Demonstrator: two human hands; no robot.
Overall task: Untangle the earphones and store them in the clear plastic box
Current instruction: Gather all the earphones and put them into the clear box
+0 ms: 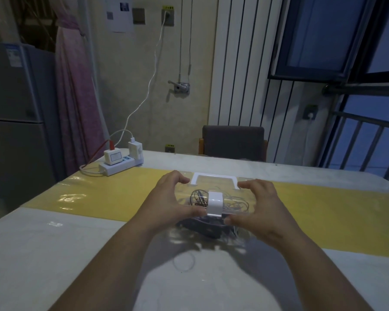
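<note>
A clear plastic box (236, 208) with a white handle (213, 176) and a white front latch (215, 203) stands on the table's yellow strip. Tangled black and white earphone cords (197, 196) show through its lid. My left hand (173, 198) grips the box's left side, fingers curled over the lid's far edge and thumb at the front by the latch. My right hand (259, 204) grips the right side the same way, its thumb near the latch's lower edge. Whether the lid is fully down I cannot tell.
A white power strip (119, 167) with chargers and cables sits at the table's back left. A dark chair (233, 142) stands behind the far edge. The table (54, 243) is white marble-patterned, with a glossy yellow band across it.
</note>
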